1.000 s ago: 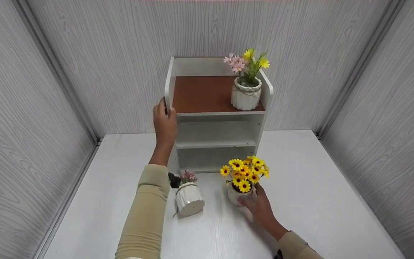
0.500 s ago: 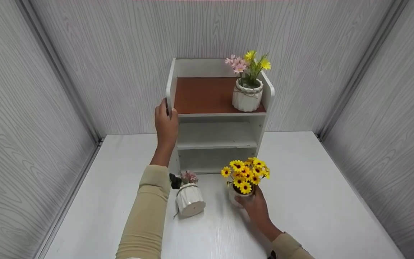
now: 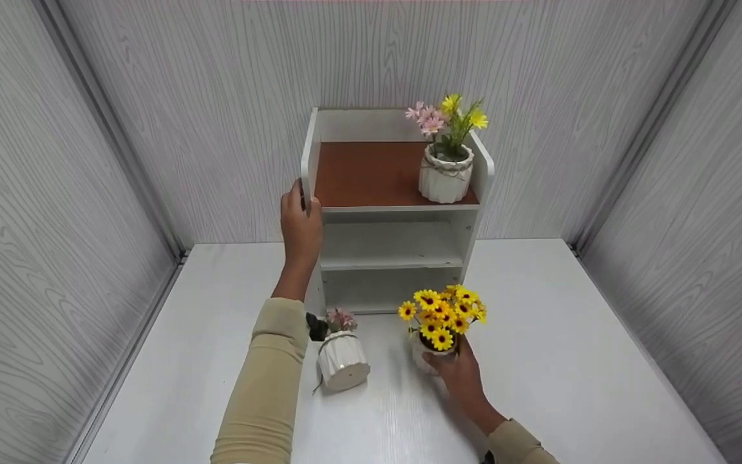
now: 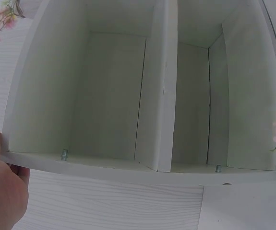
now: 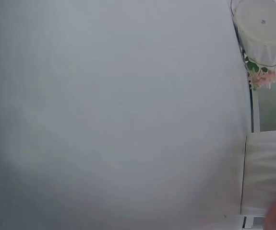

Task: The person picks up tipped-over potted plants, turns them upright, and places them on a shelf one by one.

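Note:
In the head view my left hand (image 3: 302, 229) grips the left side panel (image 3: 310, 151) of a small white shelf unit (image 3: 403, 264), thumb and fingers around its edge. My right hand (image 3: 460, 374) holds a white flower pot (image 3: 421, 361) of yellow artificial sunflowers (image 3: 435, 316) low in front of the shelf, thumb on the near side; some fingers are hidden behind it. Left of it, a second white pot (image 3: 344, 361) with pink flowers (image 3: 341, 318) lies on its side, base toward me. On the brown top shelf (image 3: 364, 174) stands a third pot (image 3: 446, 177) with pink and yellow flowers.
The unit stands on a white table (image 3: 538, 322) close to the grey wood-grain back wall (image 3: 248, 129). Side walls rise at left and right. Two lower compartments show in the left wrist view, with a small metal peg (image 4: 64, 154) in the side panel.
My right thumb and fingers have settled slightly further around the sunflower pot. The whole scene has slid a little down and right in the head view; my left hand keeps its grip.

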`<state>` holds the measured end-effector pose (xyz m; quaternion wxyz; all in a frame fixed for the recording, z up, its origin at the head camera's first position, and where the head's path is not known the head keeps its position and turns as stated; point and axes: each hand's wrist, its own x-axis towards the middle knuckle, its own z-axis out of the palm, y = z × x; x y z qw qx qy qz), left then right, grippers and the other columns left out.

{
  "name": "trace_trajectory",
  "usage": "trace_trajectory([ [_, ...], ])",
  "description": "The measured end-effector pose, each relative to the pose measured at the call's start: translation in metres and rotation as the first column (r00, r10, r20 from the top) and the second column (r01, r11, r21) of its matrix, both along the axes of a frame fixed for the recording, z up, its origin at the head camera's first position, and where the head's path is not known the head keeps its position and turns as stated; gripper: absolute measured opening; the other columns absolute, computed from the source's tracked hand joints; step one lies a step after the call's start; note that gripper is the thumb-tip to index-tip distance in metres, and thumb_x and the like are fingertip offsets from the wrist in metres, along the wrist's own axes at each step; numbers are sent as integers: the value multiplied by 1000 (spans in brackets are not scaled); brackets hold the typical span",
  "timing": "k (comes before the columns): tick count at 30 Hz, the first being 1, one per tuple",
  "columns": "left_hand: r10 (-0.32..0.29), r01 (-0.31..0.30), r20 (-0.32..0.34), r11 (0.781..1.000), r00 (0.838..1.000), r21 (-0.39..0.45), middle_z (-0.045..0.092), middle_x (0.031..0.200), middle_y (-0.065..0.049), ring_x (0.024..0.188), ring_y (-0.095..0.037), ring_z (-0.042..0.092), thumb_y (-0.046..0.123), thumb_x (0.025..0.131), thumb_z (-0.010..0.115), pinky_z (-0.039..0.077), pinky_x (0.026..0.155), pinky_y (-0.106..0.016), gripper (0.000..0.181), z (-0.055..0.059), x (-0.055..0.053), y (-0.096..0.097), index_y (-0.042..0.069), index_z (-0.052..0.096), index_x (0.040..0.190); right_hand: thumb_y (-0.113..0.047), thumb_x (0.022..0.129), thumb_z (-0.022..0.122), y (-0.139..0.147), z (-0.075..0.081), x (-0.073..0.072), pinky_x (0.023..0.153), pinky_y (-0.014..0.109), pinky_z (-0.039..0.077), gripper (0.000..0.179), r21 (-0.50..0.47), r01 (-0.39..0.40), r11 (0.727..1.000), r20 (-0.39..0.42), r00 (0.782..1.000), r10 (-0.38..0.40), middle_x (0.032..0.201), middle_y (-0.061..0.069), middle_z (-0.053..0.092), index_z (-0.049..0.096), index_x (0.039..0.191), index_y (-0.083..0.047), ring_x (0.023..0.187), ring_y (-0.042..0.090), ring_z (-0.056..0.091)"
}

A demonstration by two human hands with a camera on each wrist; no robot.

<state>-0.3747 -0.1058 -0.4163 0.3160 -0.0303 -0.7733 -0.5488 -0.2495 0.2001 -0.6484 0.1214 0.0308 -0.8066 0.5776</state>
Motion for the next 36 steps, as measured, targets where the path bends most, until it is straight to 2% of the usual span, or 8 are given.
trace_trajectory([
  [5, -1, 1, -1, 1000, 1000, 0, 51, 133, -13, 128, -24, 51, 23, 106, 46, 44, 109, -44, 53, 1, 2, 0, 8, 35, 156, -43, 81, 84, 0, 1, 1, 118, 53, 33, 90, -3, 20, 1000, 2, 1000, -20, 154, 9, 46, 37, 152, -14, 146, 29, 39],
  [11, -8, 8, -7, 1000, 1000, -14, 51, 133, -13, 129, -24, 50, 21, 106, 46, 43, 110, -43, 53, 2, 2, 1, 7, 35, 156, -39, 79, 86, 0, 1, 2, 115, 55, 35, 87, -16, 49, 999, -11, 999, -49, 148, 11, 52, 42, 148, -9, 142, 32, 44],
  [20, -5, 4, -33, 1000, 999, -31, 50, 132, -15, 129, -26, 50, 19, 107, 46, 43, 110, -42, 52, 2, 2, 0, 4, 35, 155, -42, 77, 87, 0, 3, 4, 112, 52, 39, 83, -24, 53, 998, -7, 999, -54, 142, 7, 55, 46, 145, -14, 136, 27, 49],
  [28, 4, -5, -27, 999, 1000, -46, 50, 133, -16, 129, -26, 50, 19, 106, 47, 43, 110, -42, 53, -2, 1, -1, 4, 35, 155, -36, 77, 88, 1, 3, 9, 113, 53, 38, 88, -28, 67, 997, -1, 998, -67, 145, 14, 52, 43, 148, -8, 137, 32, 48],
  [36, -3, 2, -30, 1000, 1000, -31, 49, 135, -16, 131, -27, 49, 19, 106, 47, 43, 111, -43, 53, 1, 0, -1, 4, 34, 155, -42, 76, 88, 1, 22, 12, 115, 54, 36, 95, -44, 89, 995, 64, 994, -86, 148, 15, 48, 39, 150, -6, 139, 33, 45],
])
